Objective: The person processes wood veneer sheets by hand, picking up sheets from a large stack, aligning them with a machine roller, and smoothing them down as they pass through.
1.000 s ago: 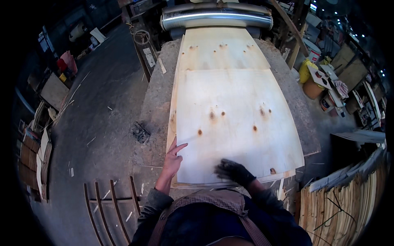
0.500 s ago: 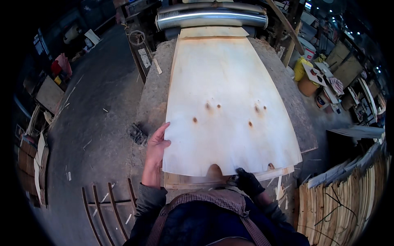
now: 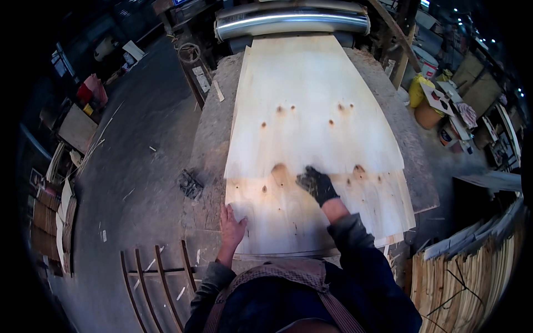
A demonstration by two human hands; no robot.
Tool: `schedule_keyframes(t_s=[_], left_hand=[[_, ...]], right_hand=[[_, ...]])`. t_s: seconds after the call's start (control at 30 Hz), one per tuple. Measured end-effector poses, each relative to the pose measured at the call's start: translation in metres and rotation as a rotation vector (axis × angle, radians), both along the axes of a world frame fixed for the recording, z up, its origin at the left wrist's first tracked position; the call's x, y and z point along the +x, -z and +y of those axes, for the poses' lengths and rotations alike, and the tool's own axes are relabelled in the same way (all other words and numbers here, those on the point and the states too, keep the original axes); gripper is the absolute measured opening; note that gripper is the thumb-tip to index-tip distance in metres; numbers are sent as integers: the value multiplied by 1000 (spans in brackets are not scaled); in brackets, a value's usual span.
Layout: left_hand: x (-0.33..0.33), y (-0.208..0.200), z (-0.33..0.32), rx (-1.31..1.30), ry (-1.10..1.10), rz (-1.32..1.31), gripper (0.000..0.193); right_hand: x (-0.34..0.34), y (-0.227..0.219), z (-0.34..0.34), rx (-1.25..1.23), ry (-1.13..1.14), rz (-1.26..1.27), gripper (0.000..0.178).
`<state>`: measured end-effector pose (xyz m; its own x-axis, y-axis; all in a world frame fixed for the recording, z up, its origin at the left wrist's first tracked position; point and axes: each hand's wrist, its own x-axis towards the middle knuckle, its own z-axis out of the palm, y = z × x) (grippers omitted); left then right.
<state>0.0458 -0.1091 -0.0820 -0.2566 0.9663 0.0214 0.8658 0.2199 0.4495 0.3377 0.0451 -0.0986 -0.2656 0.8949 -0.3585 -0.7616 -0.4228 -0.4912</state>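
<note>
The top sheet [image 3: 313,139] lies ahead of the right hand [image 3: 318,186], its long axis seemingly toward the roller [image 3: 291,23]. That hand, the nearer, meets its near edge; I cannot tell its grip. The left hand [image 3: 232,228], spread, is beside the lower sheet [image 3: 283,230].

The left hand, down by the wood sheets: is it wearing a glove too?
No, the left hand shows bare skin, while only the right hand is covered in dark material.

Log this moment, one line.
bare left hand: at lower pale wood sheet, left edge | black-gloved right hand: at upper pale wood sheet, near edge
</note>
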Motion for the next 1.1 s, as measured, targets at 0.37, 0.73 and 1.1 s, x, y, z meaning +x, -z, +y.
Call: schedule_keyframes(t_s=[0.37,0.73,1.1], left_hand=[[-25,21,21,98,-50,-601,62],[3,-57,31,282,150,-1057,54],[15,-166,33,219,178,-1610,54]], right_hand=[[-10,23,-19,158,-169,64,31],[4,-24,-196,-199,-472,142,31],[37,-57,-210,-345,-637,-543,26]])
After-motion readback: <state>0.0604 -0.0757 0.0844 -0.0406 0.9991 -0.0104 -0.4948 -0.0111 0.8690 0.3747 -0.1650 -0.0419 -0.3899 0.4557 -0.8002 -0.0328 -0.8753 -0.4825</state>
